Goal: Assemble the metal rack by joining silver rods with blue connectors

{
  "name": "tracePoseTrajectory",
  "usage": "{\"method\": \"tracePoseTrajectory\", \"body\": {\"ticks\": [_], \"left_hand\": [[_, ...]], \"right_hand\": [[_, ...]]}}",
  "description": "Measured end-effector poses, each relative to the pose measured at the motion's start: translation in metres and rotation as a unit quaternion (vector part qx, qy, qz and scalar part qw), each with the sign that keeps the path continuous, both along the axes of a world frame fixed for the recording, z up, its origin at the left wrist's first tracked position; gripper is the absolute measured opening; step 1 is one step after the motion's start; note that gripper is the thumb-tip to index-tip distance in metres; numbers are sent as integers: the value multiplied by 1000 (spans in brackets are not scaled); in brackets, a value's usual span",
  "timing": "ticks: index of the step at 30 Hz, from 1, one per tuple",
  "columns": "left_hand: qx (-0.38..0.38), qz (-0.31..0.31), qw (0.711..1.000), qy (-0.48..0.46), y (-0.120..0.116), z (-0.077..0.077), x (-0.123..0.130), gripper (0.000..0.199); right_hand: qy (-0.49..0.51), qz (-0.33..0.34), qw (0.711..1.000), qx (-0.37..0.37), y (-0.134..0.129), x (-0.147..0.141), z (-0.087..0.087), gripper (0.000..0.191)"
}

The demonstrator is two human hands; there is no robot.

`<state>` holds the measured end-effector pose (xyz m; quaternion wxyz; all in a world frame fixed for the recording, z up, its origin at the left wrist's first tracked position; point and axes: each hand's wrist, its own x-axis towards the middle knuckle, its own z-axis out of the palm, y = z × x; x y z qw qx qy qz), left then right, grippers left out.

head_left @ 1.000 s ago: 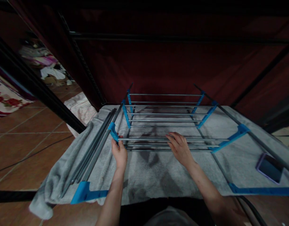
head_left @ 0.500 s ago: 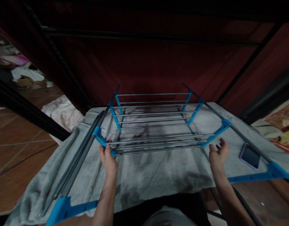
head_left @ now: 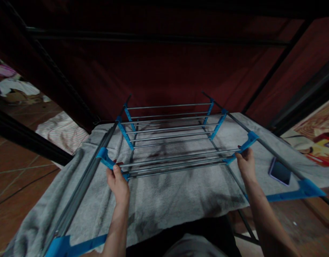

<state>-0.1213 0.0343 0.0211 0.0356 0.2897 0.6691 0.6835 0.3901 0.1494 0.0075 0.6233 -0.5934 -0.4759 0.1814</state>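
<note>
A rack (head_left: 169,135) of grey metal tubes and blue plastic brackets lies in front of me on a grey cloth. My left hand (head_left: 118,182) is closed round the left blue bracket (head_left: 107,159) of its nearer tier. On the other side, my right hand (head_left: 246,162) grips the right blue bracket (head_left: 249,140) of the same tier. Thin metal rods (head_left: 175,160) run across between these two brackets. Closest to me, a blue bracket (head_left: 295,192) sits at the right and another blue bracket (head_left: 73,246) at the lower left, with no rods seen between them.
Several loose grey tubes (head_left: 81,192) lie along the left side of the grey cloth (head_left: 167,196). A phone (head_left: 280,172) rests at the right, beside the rack's side tube. Behind stands a dark red panel (head_left: 164,71). Clothes (head_left: 16,87) lie on the tiled floor at the left.
My right hand has moved up and closed on the right bracket, from beside it with fingers apart. My left hand stays on its bracket. The view has shifted slightly.
</note>
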Motion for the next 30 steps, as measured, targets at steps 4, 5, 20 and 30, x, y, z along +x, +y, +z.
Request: {"method": "tracePoseTrajectory", "body": {"ticks": [4,5,20,30], "left_hand": [[4,11,1000,-7,2,-3,0,45],[6,18,1000,-10,2,-3,1,45],[40,40,998,-39,10,6,14,37],[51,71,996,-27,13,6,17,35]], "right_hand": [[13,-7,1000,0,-2,0,-2,51],[21,-7,1000,-1,-3,0,-2,51],[67,-25,997,3,-5,-8,5,50],[58,-43,997,12,-6,-15,6,47]]}}
